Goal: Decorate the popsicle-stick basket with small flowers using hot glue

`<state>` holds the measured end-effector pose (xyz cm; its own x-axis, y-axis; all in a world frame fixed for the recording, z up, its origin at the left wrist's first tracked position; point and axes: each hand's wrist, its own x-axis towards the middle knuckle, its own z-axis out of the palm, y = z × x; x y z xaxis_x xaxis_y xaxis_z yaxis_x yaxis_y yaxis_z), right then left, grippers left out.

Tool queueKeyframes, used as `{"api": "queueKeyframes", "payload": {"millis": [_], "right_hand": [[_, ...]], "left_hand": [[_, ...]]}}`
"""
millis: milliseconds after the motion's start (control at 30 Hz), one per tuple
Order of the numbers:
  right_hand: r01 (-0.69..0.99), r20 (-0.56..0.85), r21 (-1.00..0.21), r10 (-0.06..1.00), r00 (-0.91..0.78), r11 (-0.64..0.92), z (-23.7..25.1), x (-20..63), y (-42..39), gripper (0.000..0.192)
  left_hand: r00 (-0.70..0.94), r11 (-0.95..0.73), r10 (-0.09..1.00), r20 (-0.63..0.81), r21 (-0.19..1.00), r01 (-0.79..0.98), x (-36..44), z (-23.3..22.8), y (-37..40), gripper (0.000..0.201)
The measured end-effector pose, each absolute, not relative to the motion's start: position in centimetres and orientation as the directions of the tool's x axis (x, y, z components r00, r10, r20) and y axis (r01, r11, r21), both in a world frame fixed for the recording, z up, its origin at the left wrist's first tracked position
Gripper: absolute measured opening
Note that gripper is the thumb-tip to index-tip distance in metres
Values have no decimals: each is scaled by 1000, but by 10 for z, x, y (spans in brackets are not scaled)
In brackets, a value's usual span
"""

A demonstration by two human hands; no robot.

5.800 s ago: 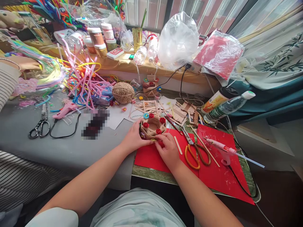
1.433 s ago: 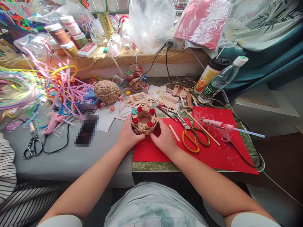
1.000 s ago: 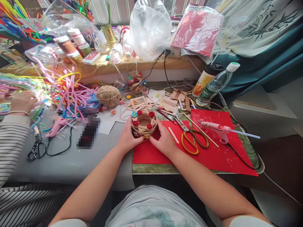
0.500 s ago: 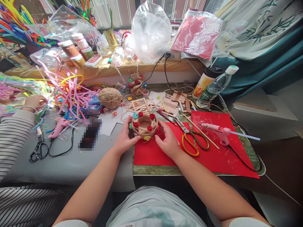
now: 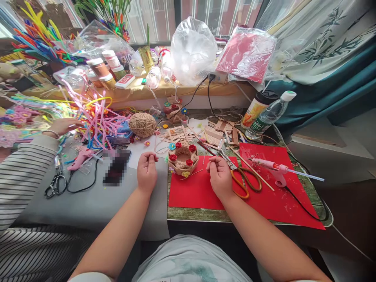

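While left hand [image 5: 147, 171] and right hand [image 5: 219, 177] hover curled, fingertips pinched on nothing visible, beside twine basket [image 5: 183, 158]: regrasp both sides evenly, sparing glued flowers.

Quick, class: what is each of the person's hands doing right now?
Left hand: fingers curled shut, off the twine basket; holding anything cannot be told.
Right hand: curled shut likewise, contents unclear.

I see bright daylight from the window [image 5: 164, 19] at twelve o'clock; edges bow wide-angle, shadows soft, focus sharp.
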<state>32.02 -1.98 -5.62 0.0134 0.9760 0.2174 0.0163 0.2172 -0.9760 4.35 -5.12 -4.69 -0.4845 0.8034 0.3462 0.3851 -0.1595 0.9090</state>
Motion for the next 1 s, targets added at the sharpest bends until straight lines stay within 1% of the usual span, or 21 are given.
{"api": "queueKeyframes", "payload": {"millis": [33, 67, 100, 200, 233, 300, 400, 467, 533, 633, 733, 833, 900, 933, 1000], "right_hand": [[0, 220, -975, 975, 9, 220, -57, 320, -20, 16], [-13, 225, -974, 974, 0, 225, -58, 320, -20, 16], [-22, 228, -973, 974, -11, 228, -58, 319, -21, 18], [-9, 219, -976, 973, -66, 219, -57, 318, -22, 24], [10, 212, -977, 973, -94, 214, -56, 317, -22, 25], [54, 210, -974, 967, -142, 219, -55, 316, -23, 24], [85, 249, -962, 961, -120, 260, -55, 316, -24, 18], [67, 260, -962, 963, -74, 265, -56, 317, -24, 16], [9, 243, -970, 969, -49, 244, -57, 318, -24, 13], [-84, 217, -973, 976, -32, 213, -59, 318, -22, 9], [-108, 197, -975, 979, -42, 192, -58, 319, -22, 7], [-100, 207, -974, 977, -50, 201, -55, 319, -23, 8], [-98, 220, -972, 974, -48, 215, -55, 318, -24, 6], [-98, 222, -972, 973, -57, 216, -55, 317, -24, 7], [-101, 213, -974, 971, -111, 202, -58, 315, -23, 22]], "left_hand": [[-450, -159, 830, 330, 913, 376, 43, -47, -51, 31], [-393, -160, 865, 313, 913, 375, 42, -47, -50, 35], [-319, -158, 902, 291, 910, 383, 41, -48, -51, 46], [-98, -119, 978, 183, 880, 460, 39, -49, -54, 99], [-63, -98, 987, 147, 867, 489, 39, -49, -56, 112], [-38, -67, 994, 103, 843, 534, 40, -48, -60, 123], [-28, -69, 994, 102, 830, 553, 42, -46, -62, 123], [-21, -90, 992, 121, 837, 539, 41, -46, -62, 116], [-40, -124, 985, 165, 862, 492, 41, -46, -60, 102], [-145, -197, 951, 272, 897, 396, 39, -50, -58, 78], [-253, -266, 896, 365, 898, 351, 38, -52, -57, 66], [-292, -248, 884, 364, 896, 368, 38, -51, -59, 59], [-291, -183, 903, 316, 895, 406, 40, -49, -61, 65], [-278, -147, 917, 285, 891, 429, 41, -48, -62, 73], [-229, -81, 950, 211, 877, 473, 45, -46, -65, 96]]}}
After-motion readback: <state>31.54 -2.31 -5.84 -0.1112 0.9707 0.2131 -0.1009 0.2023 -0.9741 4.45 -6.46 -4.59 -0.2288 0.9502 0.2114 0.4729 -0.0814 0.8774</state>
